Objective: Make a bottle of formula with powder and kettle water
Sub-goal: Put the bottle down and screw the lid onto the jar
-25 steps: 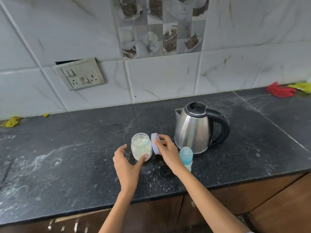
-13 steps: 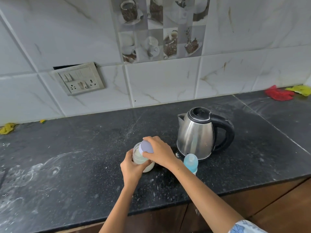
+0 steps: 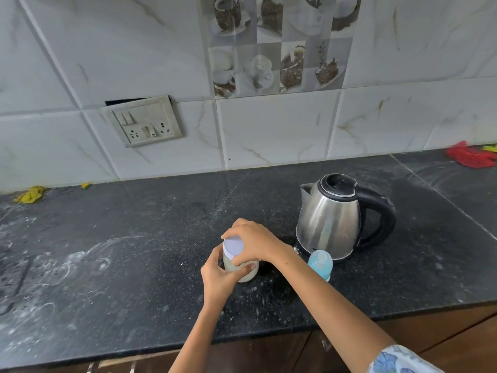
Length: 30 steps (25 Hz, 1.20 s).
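A clear jar of white powder [image 3: 246, 273] stands on the black countertop [image 3: 134, 265]. My left hand [image 3: 219, 278] wraps around the jar's body from the near side. My right hand [image 3: 254, 243] grips the pale lilac lid [image 3: 233, 246], which sits on the jar's mouth. To the right, a small baby bottle with a light blue cap [image 3: 320, 263] stands upright, just in front of a steel kettle [image 3: 332, 219] with a black lid and handle.
White powder smears mark the counter at the left [image 3: 67, 262]. A red cloth [image 3: 470, 157] lies at the far right, a yellow scrap [image 3: 31, 194] at the far left. A switch plate [image 3: 145, 122] is on the tiled wall. The counter's front edge runs above brown cabinets.
My right hand brought the lid from beside the jar onto its mouth. My left hand closed around the jar. The view shifted slightly down.
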Each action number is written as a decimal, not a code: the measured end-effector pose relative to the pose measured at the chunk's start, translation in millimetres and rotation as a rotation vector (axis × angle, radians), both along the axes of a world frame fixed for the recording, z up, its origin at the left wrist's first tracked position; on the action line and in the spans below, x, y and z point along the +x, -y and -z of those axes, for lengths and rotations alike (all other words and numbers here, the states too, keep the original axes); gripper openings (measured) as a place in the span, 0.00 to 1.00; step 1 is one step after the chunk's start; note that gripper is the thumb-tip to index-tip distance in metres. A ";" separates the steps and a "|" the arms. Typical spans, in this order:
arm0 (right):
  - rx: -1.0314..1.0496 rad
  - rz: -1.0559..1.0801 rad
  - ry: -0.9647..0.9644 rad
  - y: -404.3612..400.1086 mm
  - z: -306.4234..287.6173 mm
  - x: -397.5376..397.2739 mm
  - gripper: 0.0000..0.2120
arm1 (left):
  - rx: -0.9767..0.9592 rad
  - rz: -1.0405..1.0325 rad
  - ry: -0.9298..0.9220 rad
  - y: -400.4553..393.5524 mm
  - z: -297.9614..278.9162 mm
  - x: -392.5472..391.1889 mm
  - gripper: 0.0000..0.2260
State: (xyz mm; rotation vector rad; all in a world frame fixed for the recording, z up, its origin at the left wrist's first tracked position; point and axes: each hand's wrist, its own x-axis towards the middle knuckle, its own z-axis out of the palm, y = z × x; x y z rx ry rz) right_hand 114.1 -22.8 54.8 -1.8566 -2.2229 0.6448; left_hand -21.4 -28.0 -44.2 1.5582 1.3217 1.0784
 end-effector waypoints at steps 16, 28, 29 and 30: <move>-0.043 0.122 -0.002 13.9 16.1 0.9 0.37 | 0.003 -0.005 -0.001 -1.1 3.7 0.2 0.30; 0.287 0.487 -0.155 33.1 39.1 5.3 0.18 | 0.000 -0.007 -0.049 -2.2 1.2 -1.1 0.34; 0.363 0.511 -0.110 34.0 39.6 6.8 0.18 | -0.001 -0.007 -0.054 -2.8 1.4 -1.5 0.34; 0.385 0.478 -0.126 33.4 40.2 8.1 0.16 | -0.002 -0.006 -0.055 -2.8 1.5 -1.4 0.34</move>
